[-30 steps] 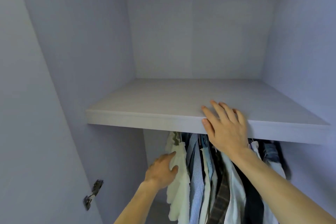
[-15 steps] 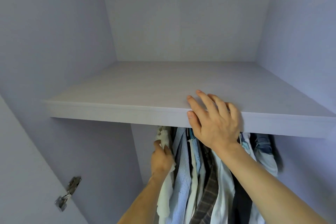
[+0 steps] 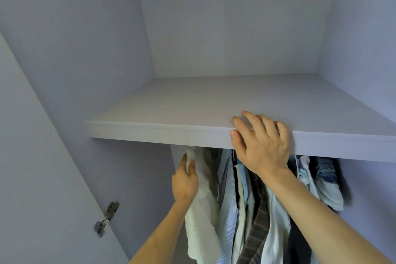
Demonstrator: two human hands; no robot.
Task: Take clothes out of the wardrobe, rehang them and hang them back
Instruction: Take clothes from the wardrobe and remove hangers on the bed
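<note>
Left grip (image 3: 185, 180) has climbed the white top (image 3: 201, 210) and pinches its shoulder; right grip (image 3: 263, 148) flat on shelf (image 3: 171, 111), fingers straight. I expect unhooking next.

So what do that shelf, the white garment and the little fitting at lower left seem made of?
The shelf looks like laminated board, matt pale grey with faint grain streaks. The white garment seems soft, fluffy fabric, perhaps fleece or terry, judging by its nubbly surface. The hinge is metal, with a dull silver shine.
</note>
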